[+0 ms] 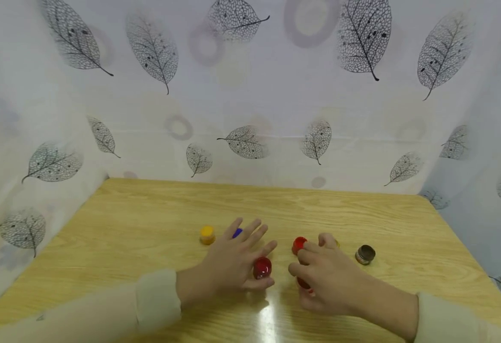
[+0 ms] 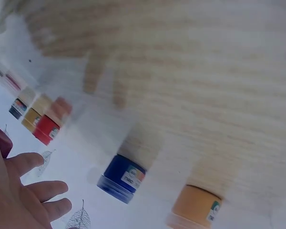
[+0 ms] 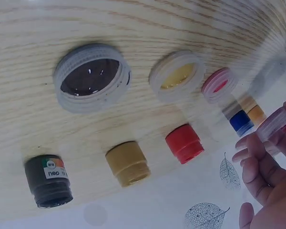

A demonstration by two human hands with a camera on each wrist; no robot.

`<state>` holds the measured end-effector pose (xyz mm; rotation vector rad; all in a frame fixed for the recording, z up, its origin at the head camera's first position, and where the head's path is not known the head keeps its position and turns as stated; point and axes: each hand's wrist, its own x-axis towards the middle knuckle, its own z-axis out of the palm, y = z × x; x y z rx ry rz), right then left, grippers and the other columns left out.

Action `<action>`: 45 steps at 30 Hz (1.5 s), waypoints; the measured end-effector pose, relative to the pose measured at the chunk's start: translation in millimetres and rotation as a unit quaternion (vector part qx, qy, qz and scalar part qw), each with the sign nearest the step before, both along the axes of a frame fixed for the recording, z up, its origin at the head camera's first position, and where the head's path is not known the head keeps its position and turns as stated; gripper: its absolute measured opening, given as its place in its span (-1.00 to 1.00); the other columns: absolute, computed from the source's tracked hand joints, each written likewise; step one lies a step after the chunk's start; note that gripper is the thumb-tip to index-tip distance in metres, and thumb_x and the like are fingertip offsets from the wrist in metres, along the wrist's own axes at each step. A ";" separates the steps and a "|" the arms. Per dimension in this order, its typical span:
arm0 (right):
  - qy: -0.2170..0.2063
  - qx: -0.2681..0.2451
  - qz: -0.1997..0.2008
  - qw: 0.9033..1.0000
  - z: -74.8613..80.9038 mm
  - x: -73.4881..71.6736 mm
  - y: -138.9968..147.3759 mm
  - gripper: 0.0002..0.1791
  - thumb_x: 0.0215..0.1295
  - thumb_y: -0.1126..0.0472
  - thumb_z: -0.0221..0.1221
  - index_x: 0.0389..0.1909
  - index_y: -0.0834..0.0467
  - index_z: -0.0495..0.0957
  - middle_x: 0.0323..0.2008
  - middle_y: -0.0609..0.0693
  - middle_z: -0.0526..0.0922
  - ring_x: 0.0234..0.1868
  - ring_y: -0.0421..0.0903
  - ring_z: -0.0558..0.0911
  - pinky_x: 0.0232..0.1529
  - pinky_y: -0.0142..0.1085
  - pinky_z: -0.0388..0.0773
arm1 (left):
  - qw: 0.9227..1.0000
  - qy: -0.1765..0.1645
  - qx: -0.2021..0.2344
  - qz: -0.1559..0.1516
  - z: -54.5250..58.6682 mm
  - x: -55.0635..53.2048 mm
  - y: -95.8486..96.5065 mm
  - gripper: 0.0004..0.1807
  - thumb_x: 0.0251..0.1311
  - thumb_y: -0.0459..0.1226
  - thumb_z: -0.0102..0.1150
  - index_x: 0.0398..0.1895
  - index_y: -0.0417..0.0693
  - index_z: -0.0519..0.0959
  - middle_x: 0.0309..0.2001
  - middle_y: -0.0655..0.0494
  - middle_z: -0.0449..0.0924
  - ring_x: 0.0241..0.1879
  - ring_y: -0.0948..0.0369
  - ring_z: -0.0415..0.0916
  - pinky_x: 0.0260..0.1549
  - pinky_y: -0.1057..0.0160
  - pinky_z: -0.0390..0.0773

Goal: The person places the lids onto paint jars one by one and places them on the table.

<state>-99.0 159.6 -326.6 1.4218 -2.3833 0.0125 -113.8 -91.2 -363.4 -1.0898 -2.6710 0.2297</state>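
My left hand (image 1: 229, 262) has its fingers spread. Between its thumb and forefinger it grips a small dark red paint jar (image 1: 262, 268), whose side also shows at the edge of the left wrist view. A little to the right, my right hand (image 1: 329, 276) has bent fingers and holds a clear screw lid (image 3: 272, 125) with dark red on its inside. Just beyond the right hand stands a bright red paint jar (image 1: 299, 245). A blue paint jar (image 1: 237, 233) lies behind the left fingers, mostly hidden in the head view.
A yellow-orange jar (image 1: 207, 235) stands at left, a black jar (image 1: 365, 254) at right. Between red and black is an ochre jar (image 3: 128, 164). Three lids lie nearer: a black-stained lid (image 3: 93, 78), a yellow-stained lid (image 3: 176, 76), a red-stained lid (image 3: 219, 86). Leaf-patterned cloth (image 1: 250, 95) surrounds the table.
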 end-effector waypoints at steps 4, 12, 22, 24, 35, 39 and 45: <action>0.018 -0.015 0.004 1.000 1.8 -2.5 -0.2 -0.74 -0.24 0.02 0.33 -0.51 -0.09 0.45 -0.57 -0.27 0.36 -0.43 -0.22 0.33 -0.21 -0.16 0.22 | 1.000 0.009 -0.006 -0.014 -0.9 5.3 0.5 -0.16 0.25 0.47 -0.33 0.45 0.30 0.36 0.48 0.01 0.30 0.52 0.01 0.14 0.45 -0.16 0.16; 0.025 -0.021 -0.001 0.999 5.9 -6.7 -5.0 -0.72 -0.18 0.02 0.33 -0.43 -0.04 0.48 -0.50 -0.22 0.47 -0.39 -0.18 0.39 -0.27 -0.29 0.36 | 0.999 0.022 -0.011 -0.023 -5.6 7.4 0.0 -0.14 0.25 0.48 -0.35 0.43 0.27 0.39 0.46 0.03 0.33 0.52 0.05 0.14 0.44 -0.03 0.24; 0.036 -0.043 0.032 0.998 7.9 -9.0 -9.6 -0.66 -0.19 0.05 0.38 -0.44 0.00 0.43 -0.49 -0.19 0.47 -0.42 -0.21 0.36 -0.37 -0.38 0.40 | 0.999 0.019 -0.004 -0.026 -11.0 7.5 -1.1 -0.14 0.25 0.48 -0.35 0.44 0.26 0.39 0.45 0.01 0.34 0.52 0.04 0.14 0.43 -0.04 0.25; 0.039 -0.048 0.039 0.997 7.7 -9.1 -9.7 -0.65 -0.21 0.05 0.40 -0.44 0.00 0.43 -0.48 -0.18 0.48 -0.41 -0.20 0.36 -0.37 -0.38 0.40 | 0.999 0.022 -0.002 -0.027 -11.8 7.6 -0.9 -0.14 0.25 0.48 -0.34 0.43 0.26 0.40 0.44 0.01 0.36 0.51 0.03 0.16 0.43 -0.04 0.26; 0.086 -0.128 0.104 0.983 8.6 -10.7 -18.0 -0.85 0.27 0.12 0.08 -0.48 0.03 0.49 -0.41 -0.11 0.56 -0.30 -0.10 0.54 -0.22 -0.26 0.55 | 0.999 0.014 0.025 -0.043 -15.9 8.8 -0.4 -0.16 0.26 0.45 -0.27 0.42 0.22 0.41 0.43 -0.05 0.36 0.49 -0.02 0.19 0.42 -0.09 0.26; 0.131 -0.170 0.131 0.968 7.2 -11.6 -25.1 -0.77 0.37 0.12 -0.02 -0.47 0.06 0.49 -0.40 -0.09 0.57 -0.30 -0.07 0.58 -0.23 -0.22 0.56 | 0.999 0.016 0.025 -0.046 -17.0 8.4 -0.2 -0.15 0.26 0.45 -0.26 0.43 0.22 0.39 0.42 -0.05 0.37 0.48 -0.02 0.21 0.41 -0.09 0.26; 0.132 -0.171 0.141 0.966 -1.9 -10.0 -31.4 -0.74 0.42 0.07 -0.01 -0.42 0.07 0.52 -0.32 -0.09 0.65 -0.28 -0.08 0.59 -0.20 -0.24 0.52 | 0.998 0.030 0.035 -0.047 -19.1 7.8 1.3 -0.13 0.24 0.45 -0.25 0.50 0.23 0.30 0.40 -0.05 0.41 0.47 0.00 0.24 0.39 -0.09 0.30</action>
